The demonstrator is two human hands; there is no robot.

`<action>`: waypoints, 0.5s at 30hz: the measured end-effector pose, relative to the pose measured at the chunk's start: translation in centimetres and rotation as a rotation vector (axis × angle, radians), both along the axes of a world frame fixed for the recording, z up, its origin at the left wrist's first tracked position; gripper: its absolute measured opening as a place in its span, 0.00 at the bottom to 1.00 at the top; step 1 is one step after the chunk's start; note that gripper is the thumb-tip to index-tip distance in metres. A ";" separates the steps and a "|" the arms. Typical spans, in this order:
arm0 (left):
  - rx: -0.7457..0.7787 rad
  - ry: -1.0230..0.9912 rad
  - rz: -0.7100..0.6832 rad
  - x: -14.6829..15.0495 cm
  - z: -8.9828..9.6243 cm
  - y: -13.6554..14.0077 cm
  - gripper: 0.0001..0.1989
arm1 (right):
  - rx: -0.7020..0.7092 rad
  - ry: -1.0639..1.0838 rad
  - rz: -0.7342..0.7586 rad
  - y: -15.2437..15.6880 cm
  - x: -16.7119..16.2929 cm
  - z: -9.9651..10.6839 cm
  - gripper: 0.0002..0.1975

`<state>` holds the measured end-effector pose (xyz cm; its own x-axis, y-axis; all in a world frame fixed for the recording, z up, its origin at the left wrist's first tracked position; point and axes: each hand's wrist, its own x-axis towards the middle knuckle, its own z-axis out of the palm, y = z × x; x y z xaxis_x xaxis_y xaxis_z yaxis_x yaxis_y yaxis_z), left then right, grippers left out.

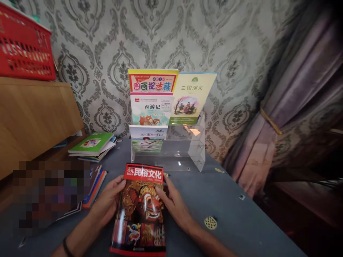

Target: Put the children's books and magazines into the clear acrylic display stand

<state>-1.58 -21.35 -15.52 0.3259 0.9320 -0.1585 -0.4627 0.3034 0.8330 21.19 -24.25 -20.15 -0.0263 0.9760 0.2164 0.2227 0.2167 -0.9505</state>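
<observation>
A book [143, 207] with a red and black cover and a dragon-like mask picture is held upright-facing between my hands, just above the table. My left hand [111, 198] grips its left edge, thumb on the cover. On the right edge my right hand [174, 203] holds it the same way, fingers hidden behind. Beyond it stands a clear acrylic book rack [197, 153]. Its left side carries a thin book with a figure on green [148, 141], a white book [152, 110] and a yellow-edged book [154, 84]. A pale yellow book [191, 98] stands at the upper right.
At left lie a green-covered book [91, 142] on a small stack and another book pile [93, 187], partly blurred out. A wooden cabinet [34, 121] bears a red plastic basket [25, 46]. A tied curtain [264, 142] hangs right of the blue-grey table covering [227, 200].
</observation>
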 end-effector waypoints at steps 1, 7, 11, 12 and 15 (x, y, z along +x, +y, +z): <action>0.025 -0.001 0.007 0.0 0.2 0.3 0.19 | -0.034 0.069 0.037 0.4 -0.1 0.2 0.31; 0.098 -0.001 0.064 0.3 1.6 3.4 0.14 | -0.255 0.361 0.183 3.5 -0.1 3.8 0.30; 0.107 -0.020 0.123 0.7 3.2 6.0 0.11 | -0.206 0.461 0.145 5.7 0.1 6.9 0.29; 0.114 -0.025 0.124 0.9 3.7 6.6 0.10 | -0.191 0.477 0.144 6.2 0.1 7.5 0.28; 0.148 -0.029 0.124 1.5 5.1 7.8 0.09 | -0.149 0.508 0.164 7.6 0.3 8.8 0.25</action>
<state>-0.12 -13.58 -10.47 0.2100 0.9777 -0.0091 -0.5135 0.1182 0.8499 21.47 -16.67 -11.39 -0.1084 0.9889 0.1015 -0.2968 0.0652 -0.9527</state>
